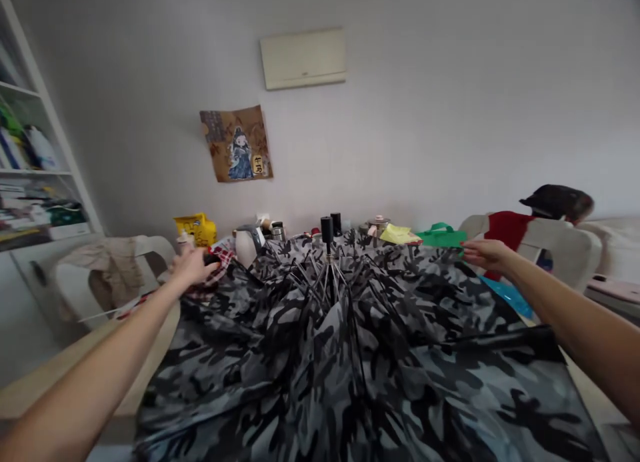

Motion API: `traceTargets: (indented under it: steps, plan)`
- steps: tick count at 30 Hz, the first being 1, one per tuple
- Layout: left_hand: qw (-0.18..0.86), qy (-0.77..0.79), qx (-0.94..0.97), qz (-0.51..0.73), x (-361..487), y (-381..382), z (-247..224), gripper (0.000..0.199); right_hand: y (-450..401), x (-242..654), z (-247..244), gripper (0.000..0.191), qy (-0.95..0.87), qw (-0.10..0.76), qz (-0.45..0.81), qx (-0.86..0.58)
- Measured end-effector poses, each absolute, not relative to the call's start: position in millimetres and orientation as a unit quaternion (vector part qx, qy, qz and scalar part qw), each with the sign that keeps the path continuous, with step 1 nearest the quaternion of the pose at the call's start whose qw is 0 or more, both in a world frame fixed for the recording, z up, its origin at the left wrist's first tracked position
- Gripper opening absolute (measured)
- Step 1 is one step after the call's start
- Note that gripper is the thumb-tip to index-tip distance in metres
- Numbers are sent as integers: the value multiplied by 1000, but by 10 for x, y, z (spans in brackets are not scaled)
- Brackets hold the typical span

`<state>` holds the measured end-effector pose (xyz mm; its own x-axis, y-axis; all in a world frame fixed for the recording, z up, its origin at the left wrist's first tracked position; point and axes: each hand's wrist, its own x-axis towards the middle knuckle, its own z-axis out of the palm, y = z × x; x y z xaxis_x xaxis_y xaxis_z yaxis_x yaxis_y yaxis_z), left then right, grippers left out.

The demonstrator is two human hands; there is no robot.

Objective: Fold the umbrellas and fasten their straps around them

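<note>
A grey and black camouflage umbrella (pixel 320 355) lies spread over the table, its inner side facing me. Its loose canopy hangs in folds, and thin metal ribs (pixel 327 282) gather around a black handle (pixel 327 230) that points up. At the canopy's far left corner, my left hand (pixel 193 265) is closed on the dark fabric edge; blur hides part of the fingers. On the far right, my right hand (pixel 484 252) pinches the rim of the canopy between thumb and fingers. Both arms are stretched wide apart.
Behind the umbrella stand a yellow bag (pixel 196 231), a white kettle (pixel 246 245), a yellow packet (pixel 400 234) and a green bag (pixel 443 235). Chairs (pixel 150 249) flank the wooden table (pixel 60 382). A person's dark-haired head (pixel 563 201) shows at the right.
</note>
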<state>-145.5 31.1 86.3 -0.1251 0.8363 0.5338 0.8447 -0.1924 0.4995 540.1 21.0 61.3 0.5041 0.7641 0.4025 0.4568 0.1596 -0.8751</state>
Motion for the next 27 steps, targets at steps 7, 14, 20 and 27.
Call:
traceTargets:
  steps: [7,14,20,27]
  plan:
    - [-71,-358,-913,-184,32,-138,786,71,62,4382,756,69,-689,433,161,-558]
    - [-52,-355,-924,-128,366,-217,141,34,-264,3615,537,45,-893,123,156,-405]
    - [-24,-368,-915,-163,157,-72,184,36,-160,3733,384,18,-885,157,154,-410]
    - [-122,-366,-910,-149,-305,14,213,35,-124,4361,538,28,-825,211,221,-476]
